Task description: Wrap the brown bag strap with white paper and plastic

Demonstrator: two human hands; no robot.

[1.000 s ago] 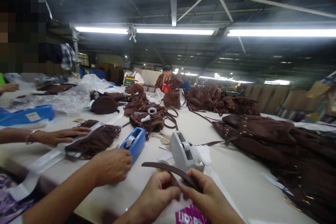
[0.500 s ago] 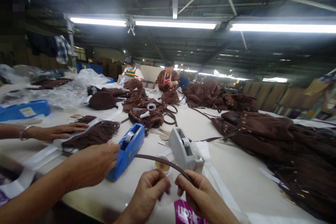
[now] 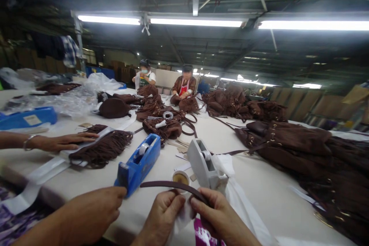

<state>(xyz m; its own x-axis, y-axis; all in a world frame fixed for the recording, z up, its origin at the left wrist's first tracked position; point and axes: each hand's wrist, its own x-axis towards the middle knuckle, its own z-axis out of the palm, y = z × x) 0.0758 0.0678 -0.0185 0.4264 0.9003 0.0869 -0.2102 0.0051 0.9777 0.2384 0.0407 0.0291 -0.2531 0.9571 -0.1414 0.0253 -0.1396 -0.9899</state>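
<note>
My right hand point(image 3: 221, 213) is closed on a dark brown strap point(image 3: 161, 184), its free end arching out to the left. Close beside it, my left hand point(image 3: 163, 213) pinches what looks like a thin white sheet point(image 3: 182, 219), partly hidden by the fingers. A bit of brown strap shows just above the left fingertips. Beyond my hands sit a small round tub point(image 3: 181, 178) with yellowish-brown contents and a grey tape dispenser point(image 3: 203, 163). A white and purple piece of packaging point(image 3: 201, 234) lies below my right hand.
At left, a co-worker's hand point(image 3: 62, 141) presses a fringed brown piece point(image 3: 103, 148); the other hand point(image 3: 98, 207) is by a blue tape dispenser point(image 3: 141, 161). Brown bags point(image 3: 294, 146) pile up at right. Clear plastic point(image 3: 66, 100) heaps at far left. Two people work across the table.
The strap's free end has shifted left and now lies in front of the tub. The co-worker's near hand has moved down and left off the blue dispenser's side.
</note>
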